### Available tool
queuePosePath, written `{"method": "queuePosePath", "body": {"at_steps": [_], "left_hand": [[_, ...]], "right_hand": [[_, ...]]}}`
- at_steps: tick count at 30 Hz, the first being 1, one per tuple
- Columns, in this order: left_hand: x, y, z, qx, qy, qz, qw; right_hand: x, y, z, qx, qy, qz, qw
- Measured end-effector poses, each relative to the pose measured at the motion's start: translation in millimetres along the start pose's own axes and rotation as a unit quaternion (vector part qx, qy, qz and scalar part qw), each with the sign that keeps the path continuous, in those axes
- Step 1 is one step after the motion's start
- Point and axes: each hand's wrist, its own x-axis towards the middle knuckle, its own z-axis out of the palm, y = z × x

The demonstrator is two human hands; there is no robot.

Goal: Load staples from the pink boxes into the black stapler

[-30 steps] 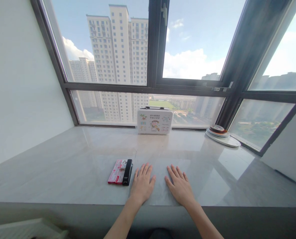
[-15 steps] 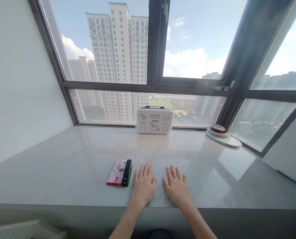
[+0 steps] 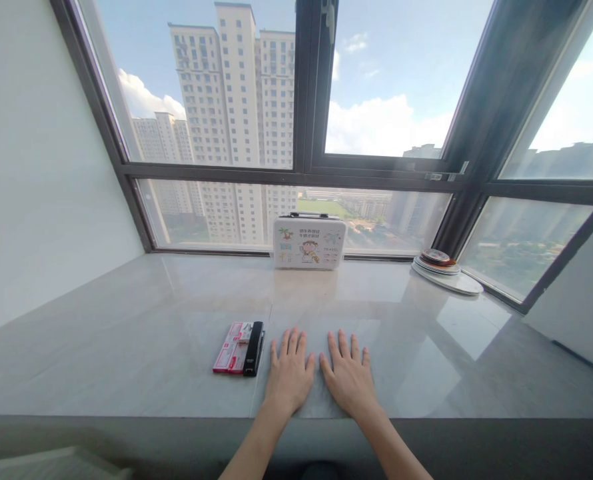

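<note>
Both hands lie flat on the glossy stone sill, palms down, fingers spread, holding nothing. Just left of my left hand (image 3: 289, 377) is a black stapler (image 3: 253, 349), lying along the right side of some red and white packs (image 3: 231, 350). My right hand (image 3: 350, 377) rests a short way to the right of the left one, the two thumbs close but apart. Beyond the hands, a white case (image 3: 309, 243) with cartoon prints and a dark handle stands upright against the window.
In the right back corner of the sill (image 3: 126, 333) sits a stack of round items (image 3: 439, 267) on a white oval plate (image 3: 469, 285). Dark window frames (image 3: 276, 176) run behind, with a white wall (image 3: 51, 167) at the left.
My right hand has moved slightly left, closer to my left hand. The left hand stays flat in nearly the same place.
</note>
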Motion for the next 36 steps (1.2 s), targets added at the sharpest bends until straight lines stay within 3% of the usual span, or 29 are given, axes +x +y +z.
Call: {"method": "queuePosePath", "body": {"at_steps": [12,23,36], "left_hand": [[-4.2,-7.1,-7.1,-0.004,-0.034,-0.002,0.999],[-6.7,-9.0,-5.0,-0.022,-0.012,0.000,1.000],[-8.9,6.6,-8.0,0.006,-0.001,-0.021,1.000]], "right_hand": [[-3.0,26.0,-5.7,0.012,-0.022,-0.017,1.000],[-4.8,22.3,-7.1,0.005,-0.027,-0.013,1.000],[-7.8,11.9,1.2,-0.028,0.012,-0.026,0.999]]}}
